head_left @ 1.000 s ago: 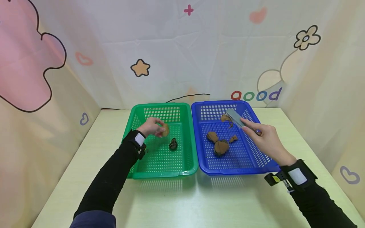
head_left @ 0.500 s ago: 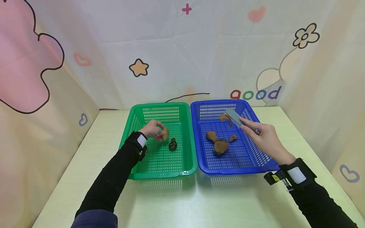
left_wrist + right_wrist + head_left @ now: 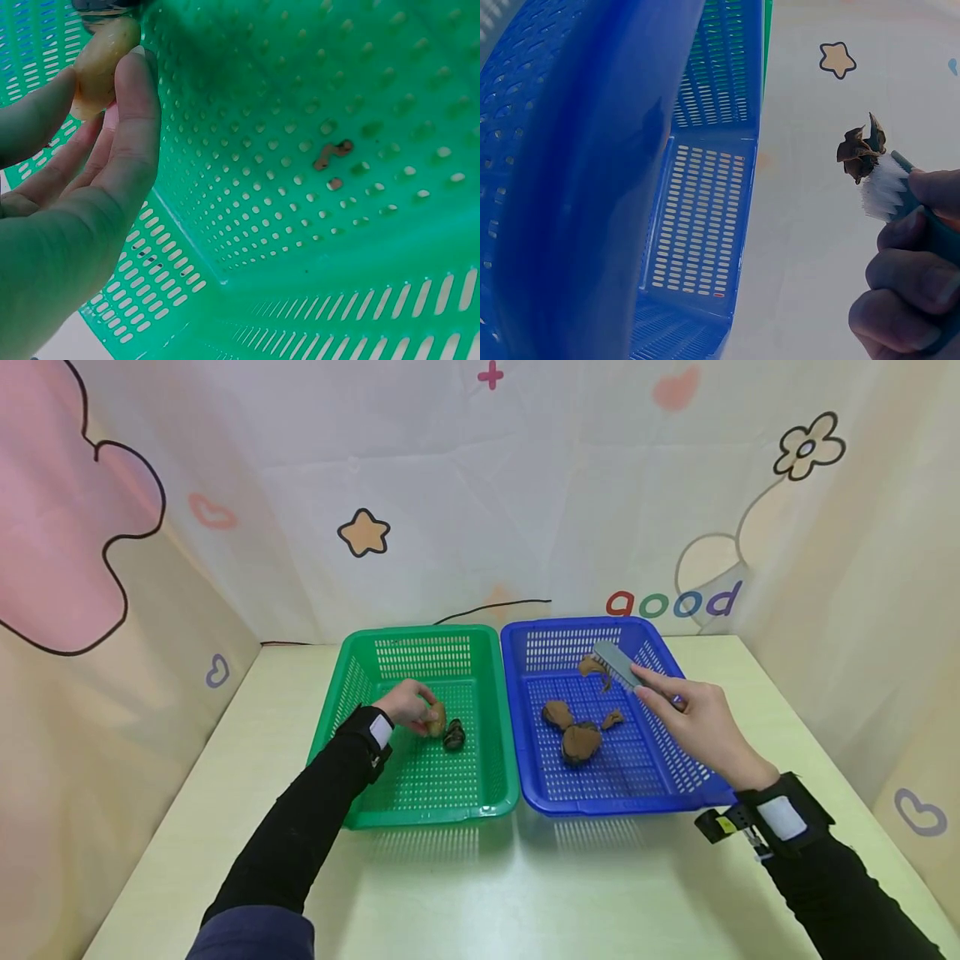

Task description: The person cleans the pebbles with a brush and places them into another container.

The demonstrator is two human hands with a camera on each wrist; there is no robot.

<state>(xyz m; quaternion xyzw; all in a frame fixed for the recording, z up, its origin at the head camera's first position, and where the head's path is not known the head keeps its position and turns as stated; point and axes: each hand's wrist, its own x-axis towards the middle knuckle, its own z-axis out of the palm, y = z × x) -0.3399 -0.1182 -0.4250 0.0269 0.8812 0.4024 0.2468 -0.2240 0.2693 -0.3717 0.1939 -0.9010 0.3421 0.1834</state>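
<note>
My left hand (image 3: 408,704) pinches a smooth yellowish pebble (image 3: 105,64) between thumb and fingers, low inside the green basket (image 3: 431,817). A dark, banded pebble (image 3: 453,737) lies right beside it on the basket floor. Over the blue basket (image 3: 592,807), my right hand (image 3: 697,720) grips a grey-green brush (image 3: 617,662) by its handle. Brown crumpled clumps (image 3: 861,153) cling to the white bristles (image 3: 885,187). Below, in the blue basket, lie two mud-coated lumps, a larger one (image 3: 581,744) and a smaller one (image 3: 557,715), with a brown scrap (image 3: 612,719) to their right.
Both baskets stand side by side on a pale table (image 3: 510,885), their rims close together. A patterned curtain (image 3: 450,485) hangs behind and at both sides. Small brown bits (image 3: 334,154) lie on the green basket's floor.
My left hand has lowered the yellowish pebble and brought it toward the dark pebble. The right hand stays in place with the brush.
</note>
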